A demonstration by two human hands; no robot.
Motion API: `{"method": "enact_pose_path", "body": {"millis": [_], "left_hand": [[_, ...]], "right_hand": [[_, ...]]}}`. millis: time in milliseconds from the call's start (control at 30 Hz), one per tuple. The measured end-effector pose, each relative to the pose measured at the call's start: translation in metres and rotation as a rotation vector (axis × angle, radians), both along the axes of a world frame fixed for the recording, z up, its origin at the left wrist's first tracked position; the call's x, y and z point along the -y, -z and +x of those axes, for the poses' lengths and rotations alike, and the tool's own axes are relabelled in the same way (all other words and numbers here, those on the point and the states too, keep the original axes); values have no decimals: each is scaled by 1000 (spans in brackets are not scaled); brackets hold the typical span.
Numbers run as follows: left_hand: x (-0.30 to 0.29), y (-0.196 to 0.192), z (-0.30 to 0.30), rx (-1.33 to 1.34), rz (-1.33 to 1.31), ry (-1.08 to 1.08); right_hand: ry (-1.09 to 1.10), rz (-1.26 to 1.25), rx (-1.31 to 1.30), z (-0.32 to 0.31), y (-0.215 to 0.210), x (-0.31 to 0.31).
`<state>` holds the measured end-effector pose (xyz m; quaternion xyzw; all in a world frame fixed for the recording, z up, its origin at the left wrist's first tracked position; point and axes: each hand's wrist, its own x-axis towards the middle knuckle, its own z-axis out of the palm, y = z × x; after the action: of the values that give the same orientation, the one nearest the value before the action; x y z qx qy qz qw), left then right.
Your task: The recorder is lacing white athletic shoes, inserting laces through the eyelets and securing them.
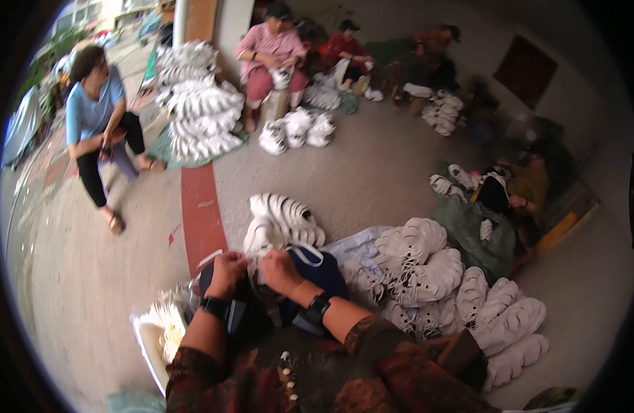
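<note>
Before my knees stands a white shoe [262, 235], with more white shoes [286, 212] stacked just beyond it. My left hand [229, 272] is closed in a pinch at the near side of the shoe, and a white lace end [209, 258] sticks out to its left. Close beside it, my right hand [278, 271] is closed too; a white shoelace [311, 253] loops out from it over dark blue cloth [320, 272]. The fingertips and the shoe's near part are partly hidden by my hands.
A large heap of white laced shoes [427, 265] lies at my right. A white container [149, 337] with pale laces stands at my left. Several people sit around the floor near shoe piles [200, 110]; one in light blue [97, 103] sits at the far left.
</note>
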<state>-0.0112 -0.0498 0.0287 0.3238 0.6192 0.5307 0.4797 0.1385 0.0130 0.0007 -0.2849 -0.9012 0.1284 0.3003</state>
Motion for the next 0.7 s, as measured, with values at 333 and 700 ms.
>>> {"method": "enact_pose_path", "body": {"millis": [333, 700], "left_hand": [[-23, 25, 1, 222, 135, -108], [-27, 30, 12, 57, 99, -130]], "right_hand": [[-19, -168, -170, 5, -19, -17], [-20, -173, -63, 6, -12, -15]]}}
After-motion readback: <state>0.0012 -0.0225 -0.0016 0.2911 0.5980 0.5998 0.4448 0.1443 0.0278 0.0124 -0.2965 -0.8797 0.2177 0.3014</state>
